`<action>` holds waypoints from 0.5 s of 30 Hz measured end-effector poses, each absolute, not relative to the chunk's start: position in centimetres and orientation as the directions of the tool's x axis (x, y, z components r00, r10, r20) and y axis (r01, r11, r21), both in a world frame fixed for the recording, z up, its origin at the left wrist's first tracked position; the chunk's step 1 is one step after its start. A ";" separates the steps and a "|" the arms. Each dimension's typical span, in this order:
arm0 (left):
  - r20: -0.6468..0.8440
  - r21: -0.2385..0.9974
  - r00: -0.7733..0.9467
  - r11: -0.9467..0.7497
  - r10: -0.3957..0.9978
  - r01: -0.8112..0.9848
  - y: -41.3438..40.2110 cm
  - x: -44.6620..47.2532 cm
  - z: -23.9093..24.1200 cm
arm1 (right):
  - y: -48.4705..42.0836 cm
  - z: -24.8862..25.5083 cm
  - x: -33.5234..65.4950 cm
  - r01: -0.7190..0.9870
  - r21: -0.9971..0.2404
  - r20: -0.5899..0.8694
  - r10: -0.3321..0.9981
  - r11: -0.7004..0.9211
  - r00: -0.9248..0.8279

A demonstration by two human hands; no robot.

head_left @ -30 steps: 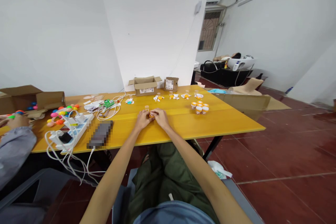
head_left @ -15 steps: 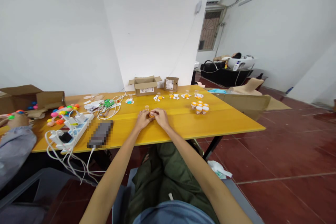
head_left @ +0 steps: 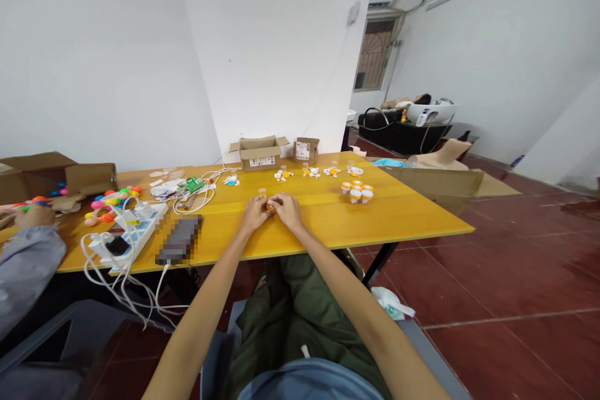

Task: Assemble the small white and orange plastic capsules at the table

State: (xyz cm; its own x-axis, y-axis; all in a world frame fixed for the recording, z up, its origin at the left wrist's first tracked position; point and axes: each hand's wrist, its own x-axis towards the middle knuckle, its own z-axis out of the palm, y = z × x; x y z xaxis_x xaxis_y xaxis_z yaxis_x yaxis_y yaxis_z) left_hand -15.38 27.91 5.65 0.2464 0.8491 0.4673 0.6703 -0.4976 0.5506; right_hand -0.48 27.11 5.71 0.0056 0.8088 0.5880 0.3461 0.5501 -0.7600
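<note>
Close together over the yellow table (head_left: 319, 222), my left hand (head_left: 255, 212) and my right hand (head_left: 285, 207) are both closed around a small orange piece (head_left: 270, 205). The fingers cover most of it, so its exact kind is hidden. Just beyond my left fingers stands a small clear cup (head_left: 262, 192). To the right, several small clear jars with white and orange lids (head_left: 360, 192) stand in a tight cluster. Along the back lie small piles of orange and white parts (head_left: 284, 175), with clear cups beside them.
Behind the piles stand an open cardboard box (head_left: 260, 159) and a smaller box (head_left: 306, 150). On the left are a phone (head_left: 180, 239), a power strip (head_left: 135, 237) with cables, and colourful plastic balls (head_left: 112, 201). A co-worker's sleeve (head_left: 32, 265) is at the far left.
My hands stay in nearly the same place, with only slight finger movement around the orange piece. The co-worker's hand at the left has shifted a little.
</note>
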 end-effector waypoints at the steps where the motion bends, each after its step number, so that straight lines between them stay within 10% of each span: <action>1: 0.467 0.550 0.249 -0.499 0.849 0.669 27.9 -15.4 5.7 | 27.1 5.7 -0.5 0.349 -0.758 0.589 0.808 0.551 0.005; 15: 0.410 0.502 0.276 -0.467 0.870 0.728 27.9 -15.4 5.7 | 27.4 5.4 -0.3 0.375 -0.704 0.616 0.781 0.604 -0.101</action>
State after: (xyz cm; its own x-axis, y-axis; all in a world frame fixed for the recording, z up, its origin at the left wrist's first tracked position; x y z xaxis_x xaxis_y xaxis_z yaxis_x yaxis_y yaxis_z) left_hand -15.40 27.94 5.68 0.2758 0.8696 0.4096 0.7280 -0.4672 0.5018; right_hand -0.35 27.44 5.37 -0.1014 0.7810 0.6163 0.3745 0.6039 -0.7036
